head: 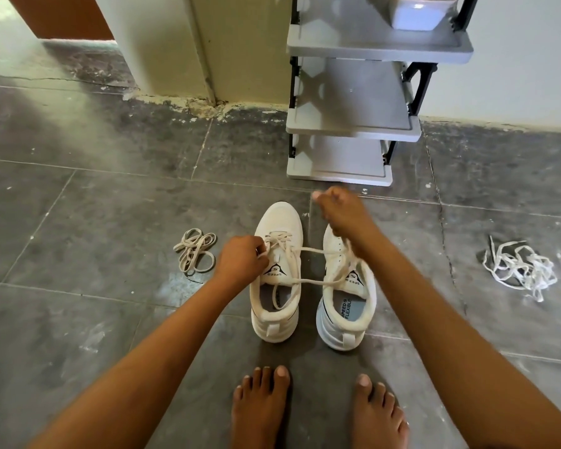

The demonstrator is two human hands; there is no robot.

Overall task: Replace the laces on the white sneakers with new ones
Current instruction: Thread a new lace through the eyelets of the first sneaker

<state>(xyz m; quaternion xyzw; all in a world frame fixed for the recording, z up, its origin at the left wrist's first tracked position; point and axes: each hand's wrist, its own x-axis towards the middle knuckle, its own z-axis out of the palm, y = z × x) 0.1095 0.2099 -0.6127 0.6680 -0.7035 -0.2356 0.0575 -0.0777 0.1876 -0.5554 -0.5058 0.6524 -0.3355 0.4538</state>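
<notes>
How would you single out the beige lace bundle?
Find the grey shelf rack by the wall; two white sneakers stand on the floor before it. The lace bundle lies on the tiles left of them, beside the left hand. It is beige and loosely coiled; the other heap, far right, is whiter and tangled.

Left sneaker (279,218): white, upright, toe pointing away, partly laced.
Right sneaker (340,332): white, just beside it, parallel; front hidden, seemingly unlaced.
Lace (314,251): cream, threaded in the left sneaker, strands stretched across to the right one.
Beige bundle (195,254): coiled, floor left.
White tangle (518,270): loose, well apart, right.
</notes>
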